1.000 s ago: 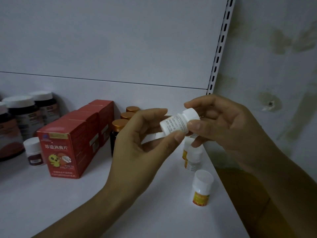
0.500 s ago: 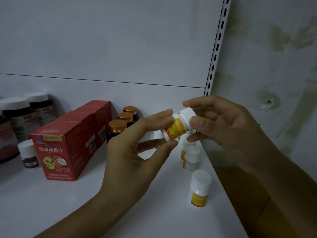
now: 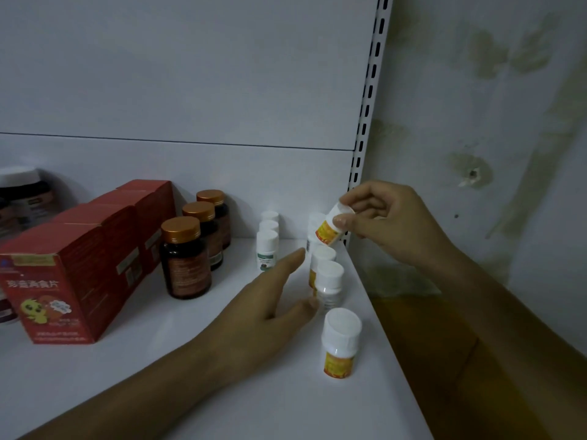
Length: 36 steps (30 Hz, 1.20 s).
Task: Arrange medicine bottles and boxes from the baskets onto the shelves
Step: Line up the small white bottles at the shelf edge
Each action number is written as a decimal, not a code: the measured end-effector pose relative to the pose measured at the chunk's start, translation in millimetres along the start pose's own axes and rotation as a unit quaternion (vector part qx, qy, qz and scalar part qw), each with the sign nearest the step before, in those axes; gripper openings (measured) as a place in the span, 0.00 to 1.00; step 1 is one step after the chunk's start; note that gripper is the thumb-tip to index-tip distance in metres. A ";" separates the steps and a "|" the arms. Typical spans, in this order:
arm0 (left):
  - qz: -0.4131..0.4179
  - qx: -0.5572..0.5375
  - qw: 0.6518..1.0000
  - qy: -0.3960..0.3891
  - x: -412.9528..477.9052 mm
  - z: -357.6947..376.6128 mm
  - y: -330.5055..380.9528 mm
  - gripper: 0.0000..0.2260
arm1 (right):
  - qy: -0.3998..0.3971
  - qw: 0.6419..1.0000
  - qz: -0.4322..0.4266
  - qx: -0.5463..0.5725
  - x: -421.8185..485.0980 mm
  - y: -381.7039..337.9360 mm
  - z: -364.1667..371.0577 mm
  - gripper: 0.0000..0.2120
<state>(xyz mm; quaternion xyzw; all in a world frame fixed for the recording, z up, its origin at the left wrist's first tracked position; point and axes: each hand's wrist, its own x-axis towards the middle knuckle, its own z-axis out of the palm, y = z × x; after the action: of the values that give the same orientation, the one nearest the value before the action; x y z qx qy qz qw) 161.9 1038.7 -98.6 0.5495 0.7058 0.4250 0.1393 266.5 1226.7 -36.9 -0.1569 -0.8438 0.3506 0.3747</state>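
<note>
Small bottle point(image 3: 329, 229) in right hand point(image 3: 392, 219)

A pale wall point(image 3: 508, 90) blotched with greenish stains filled the right of the frame, with a small dark hole point(image 3: 473, 174) at mid-height and a yellowish-brown surface point(image 3: 409, 319) below.

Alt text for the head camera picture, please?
A right hand holds a yellow-labelled bottle, tilted, over a row of similar bottles on a white shelf; the open left hand is beside them. Red boxes and brown bottles stand left.
</note>
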 end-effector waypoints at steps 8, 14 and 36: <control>0.054 -0.016 0.998 -0.038 7.6 0.6 -21.8 0.30 | -0.072 0.995 0.026 -0.066 9.7 14.8 17.8 0.10; -0.025 -0.059 0.994 -0.084 138.6 37.2 -247.6 0.26 | -0.115 0.992 0.025 -0.052 9.2 18.7 18.9 0.04; 0.035 -0.100 0.991 0.082 1.3 -12.8 1.6 0.13 | -0.126 0.932 0.026 -0.339 62.4 -6.2 32.1 0.15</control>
<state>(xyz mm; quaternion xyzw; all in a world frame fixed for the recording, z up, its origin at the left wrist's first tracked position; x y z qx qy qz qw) 154.0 1034.2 -89.4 0.5203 0.6489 0.5420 0.1204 200.9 1240.1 -15.1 -0.2511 -0.9485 0.0697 0.1800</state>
